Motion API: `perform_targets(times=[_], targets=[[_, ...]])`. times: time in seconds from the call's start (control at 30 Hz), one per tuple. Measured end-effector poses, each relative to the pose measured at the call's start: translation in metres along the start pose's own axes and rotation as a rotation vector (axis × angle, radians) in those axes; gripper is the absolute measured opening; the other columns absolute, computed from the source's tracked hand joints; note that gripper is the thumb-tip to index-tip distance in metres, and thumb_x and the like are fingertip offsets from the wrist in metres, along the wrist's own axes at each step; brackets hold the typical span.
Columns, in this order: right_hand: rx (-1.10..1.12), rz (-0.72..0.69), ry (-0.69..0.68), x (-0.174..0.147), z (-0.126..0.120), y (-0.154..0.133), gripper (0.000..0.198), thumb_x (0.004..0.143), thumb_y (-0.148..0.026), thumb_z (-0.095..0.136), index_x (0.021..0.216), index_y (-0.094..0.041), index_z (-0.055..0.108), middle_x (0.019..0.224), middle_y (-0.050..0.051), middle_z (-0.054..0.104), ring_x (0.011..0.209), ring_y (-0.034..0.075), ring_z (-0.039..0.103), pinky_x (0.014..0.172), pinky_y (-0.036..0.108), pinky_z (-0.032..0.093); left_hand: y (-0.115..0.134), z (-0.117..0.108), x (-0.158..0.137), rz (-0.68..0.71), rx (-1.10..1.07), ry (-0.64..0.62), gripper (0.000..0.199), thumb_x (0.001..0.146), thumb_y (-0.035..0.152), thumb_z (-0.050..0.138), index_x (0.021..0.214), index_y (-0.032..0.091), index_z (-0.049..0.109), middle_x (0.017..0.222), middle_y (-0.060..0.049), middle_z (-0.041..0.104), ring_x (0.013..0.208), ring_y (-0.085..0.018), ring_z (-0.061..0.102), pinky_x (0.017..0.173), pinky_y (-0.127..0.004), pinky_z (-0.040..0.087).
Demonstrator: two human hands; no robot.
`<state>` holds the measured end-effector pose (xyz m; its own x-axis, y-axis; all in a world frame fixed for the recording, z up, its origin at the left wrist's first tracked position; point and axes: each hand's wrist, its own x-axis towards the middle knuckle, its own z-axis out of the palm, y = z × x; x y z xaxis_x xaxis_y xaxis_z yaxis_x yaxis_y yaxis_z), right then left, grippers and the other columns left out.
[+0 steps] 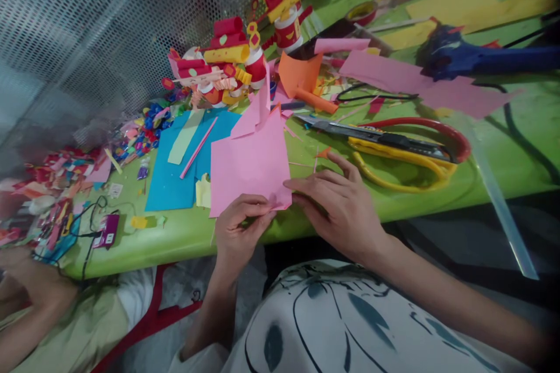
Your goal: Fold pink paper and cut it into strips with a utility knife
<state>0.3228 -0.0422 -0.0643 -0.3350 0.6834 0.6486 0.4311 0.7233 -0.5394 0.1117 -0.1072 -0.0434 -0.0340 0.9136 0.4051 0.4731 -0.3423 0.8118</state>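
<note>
A pink sheet of paper (250, 166) lies at the near edge of the green table, its bottom right corner slightly turned up. My left hand (242, 227) pinches the sheet's lower edge between thumb and fingers. At the same corner, my right hand (339, 204) touches the paper's right edge with its index finger and thumb, the other fingers spread. Beyond the sheet stands a folded pink piece (256, 111). Just right of it lie scissors with yellow and red handles (398, 178) and a black utility knife (385, 139) on top of them.
Blue paper (168, 180) lies to the left, with a pale green strip (186, 137) on it. A blue glue gun (464, 55) rests at the right, its clear glue stick (503, 210) overhanging the edge. Red and yellow paper models (227, 52) stand behind. Another person's arm (39, 297) is at left.
</note>
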Motion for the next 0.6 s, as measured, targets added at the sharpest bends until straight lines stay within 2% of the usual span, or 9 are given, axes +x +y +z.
perform_targets(times=[0.23, 0.47, 0.6], targets=[[0.009, -0.010, 0.013, 0.0011, -0.0010, -0.0005, 0.029, 0.101, -0.018, 0.068, 0.127, -0.030, 0.074, 0.099, -0.006, 0.084, 0.091, 0.014, 0.075, 0.124, 0.045, 0.039, -0.0005, -0.0005, 0.0010, 0.001, 0.003, -0.005, 0.015, 0.093, 0.010, 0.083, 0.096, 0.024, 0.081, 0.100, -0.001, 0.081, 0.094, -0.012, 0.077, 0.082, -0.023, 0.063], [0.014, -0.004, -0.001, -0.0004, 0.0004, 0.0005, 0.032, 0.102, -0.017, 0.066, 0.130, -0.031, 0.072, 0.100, -0.005, 0.084, 0.090, 0.015, 0.075, 0.125, 0.048, 0.038, -0.0008, 0.0000, 0.0015, -0.007, 0.019, 0.002, 0.012, 0.092, 0.012, 0.084, 0.095, 0.023, 0.080, 0.097, -0.001, 0.079, 0.090, -0.012, 0.076, 0.080, -0.023, 0.062], [0.032, -0.009, -0.027, -0.0003, -0.0055, -0.0014, 0.038, 0.100, -0.016, 0.063, 0.135, -0.030, 0.069, 0.099, -0.004, 0.082, 0.090, 0.017, 0.073, 0.123, 0.052, 0.039, 0.0018, 0.0008, 0.0035, -0.038, 0.046, -0.012, 0.008, 0.097, 0.016, 0.081, 0.100, 0.024, 0.082, 0.098, -0.002, 0.080, 0.090, -0.014, 0.077, 0.080, -0.026, 0.063]])
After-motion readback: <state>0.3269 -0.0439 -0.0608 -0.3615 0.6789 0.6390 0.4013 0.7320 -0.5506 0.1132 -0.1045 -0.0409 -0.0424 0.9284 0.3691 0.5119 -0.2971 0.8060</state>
